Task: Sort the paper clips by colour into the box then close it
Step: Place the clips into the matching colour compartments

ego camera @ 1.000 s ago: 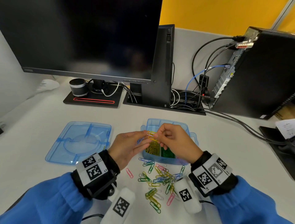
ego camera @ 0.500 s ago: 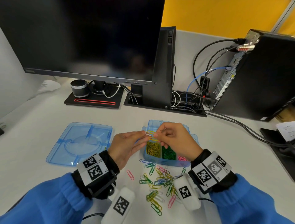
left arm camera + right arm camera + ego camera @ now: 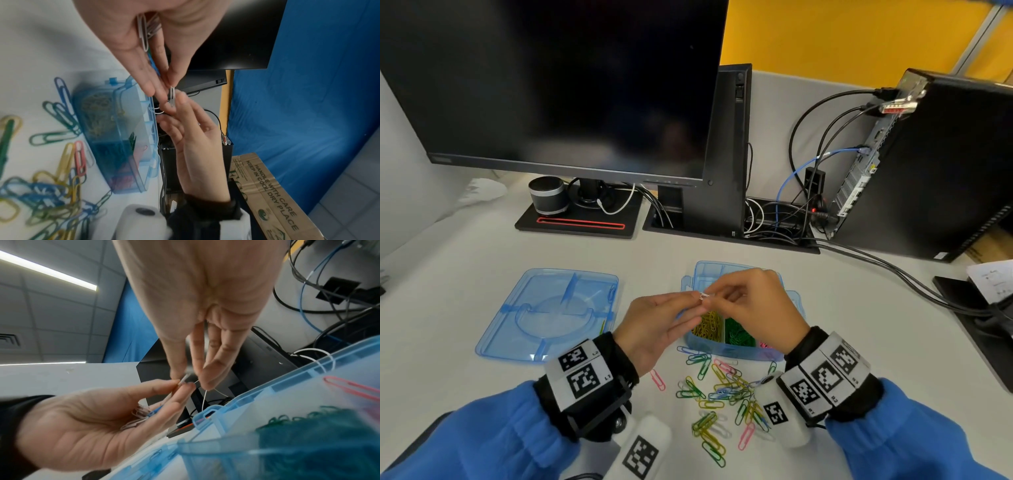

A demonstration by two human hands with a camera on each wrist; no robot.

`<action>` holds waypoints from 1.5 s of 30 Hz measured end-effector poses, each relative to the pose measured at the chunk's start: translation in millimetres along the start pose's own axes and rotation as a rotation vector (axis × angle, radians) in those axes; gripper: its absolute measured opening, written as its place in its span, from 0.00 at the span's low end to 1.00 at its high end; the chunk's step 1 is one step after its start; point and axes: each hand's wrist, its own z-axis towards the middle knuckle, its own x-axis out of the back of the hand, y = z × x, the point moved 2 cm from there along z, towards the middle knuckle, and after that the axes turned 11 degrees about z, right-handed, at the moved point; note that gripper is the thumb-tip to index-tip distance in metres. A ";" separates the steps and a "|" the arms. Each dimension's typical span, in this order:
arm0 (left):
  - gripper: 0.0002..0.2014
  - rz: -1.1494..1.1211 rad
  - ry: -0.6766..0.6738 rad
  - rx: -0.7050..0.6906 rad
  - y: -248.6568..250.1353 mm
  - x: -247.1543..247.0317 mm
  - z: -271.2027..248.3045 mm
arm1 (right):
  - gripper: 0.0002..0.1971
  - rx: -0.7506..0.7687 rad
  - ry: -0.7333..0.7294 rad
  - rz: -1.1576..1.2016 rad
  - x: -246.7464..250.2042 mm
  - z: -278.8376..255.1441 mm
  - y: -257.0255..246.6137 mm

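Left wrist view alone shows spare white clips (image 3: 144,30) in left hand (image 3: 131,32).

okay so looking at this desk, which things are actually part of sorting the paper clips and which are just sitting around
Part of the job:
- translucent blue plastic compartment box
- its flat blue lid, off to the side
- loose pile of coloured wire paper clips
- white paper clip pinched by left hand and right hand

Just lying about:
- black monitor
- black computer tower
- small cylindrical speaker
- tangled cables

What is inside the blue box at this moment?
The blue box holds yellow clips, green clips and pink clips in separate compartments. Both hands cover its far compartments, so their contents cannot be told.
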 end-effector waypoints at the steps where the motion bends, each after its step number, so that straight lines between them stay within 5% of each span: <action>1: 0.11 -0.020 -0.023 0.027 -1.1 -1.4 -0.1 | 0.05 0.008 -0.030 -0.021 1.2 0.2 0.0; 8: 0.31 -0.433 -0.231 0.212 1.8 -16.1 -2.5 | 0.04 0.015 0.136 -0.176 37.6 25.1 11.3; 12: 0.38 -0.517 -0.329 0.217 7.4 -15.4 -7.1 | 0.07 -0.029 0.011 -0.361 38.6 22.0 18.6; 16: 0.44 -0.557 -0.340 0.212 9.1 -14.2 -5.7 | 0.04 0.145 0.061 -0.224 35.2 11.9 -1.7; 19: 0.48 -0.606 -0.408 0.201 10.2 -17.4 -6.6 | 0.08 0.304 -0.120 -0.122 22.0 -0.5 -27.8; 23: 0.46 -0.547 -0.406 0.180 9.7 -20.5 -9.6 | 0.14 0.339 -0.260 -0.246 3.2 -3.4 -29.3; 31: 0.41 -0.547 -0.351 0.227 0.8 -17.7 -9.0 | 0.03 0.339 -0.400 -0.229 -12.1 -4.1 -33.4; 39: 0.34 -0.521 -0.306 0.229 -1.1 -24.6 -13.0 | 0.06 0.314 -0.310 -0.203 -11.9 -3.2 -31.7; 45: 0.39 -0.440 -0.250 0.242 2.5 -25.0 -11.9 | 0.05 0.100 -0.160 0.180 13.9 15.4 -30.1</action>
